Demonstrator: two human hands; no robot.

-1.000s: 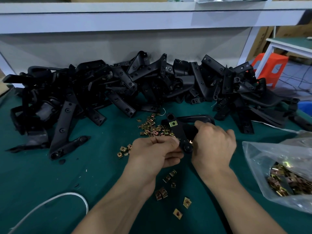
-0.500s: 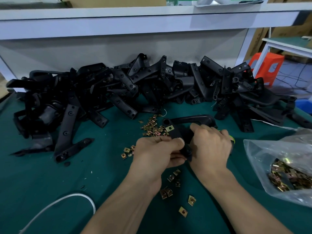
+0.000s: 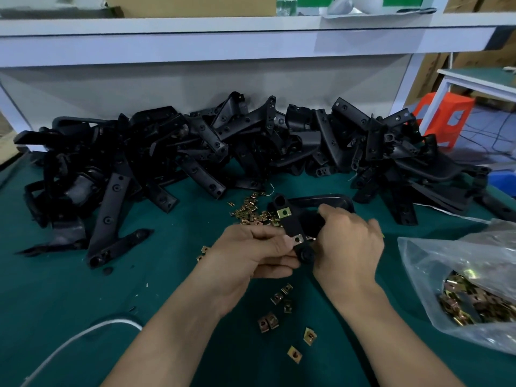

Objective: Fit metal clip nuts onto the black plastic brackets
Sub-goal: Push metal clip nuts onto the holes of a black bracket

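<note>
Both hands hold one black plastic bracket [image 3: 293,222] above the green table. My left hand [image 3: 251,252] grips its near end from the left. My right hand [image 3: 349,241] grips it from the right, fingers pressed by a brass clip nut [image 3: 298,239] seated low on the bracket. Another clip nut [image 3: 284,212] sits clipped on the bracket's far end. Loose clip nuts [image 3: 251,210] lie scattered behind the hands, and more loose nuts [image 3: 279,311] lie on the mat between my forearms.
A long heap of black brackets [image 3: 195,152] fills the back of the green table [image 3: 55,303]. A clear plastic bag of clip nuts [image 3: 474,289] lies at the right. A white cable [image 3: 83,333] curls at the lower left. An orange stool [image 3: 446,118] stands beyond the table.
A second clip nut now shows on the bracket's near part between my fingers. My hands shifted slightly on the bracket, which stays in the same spot.
</note>
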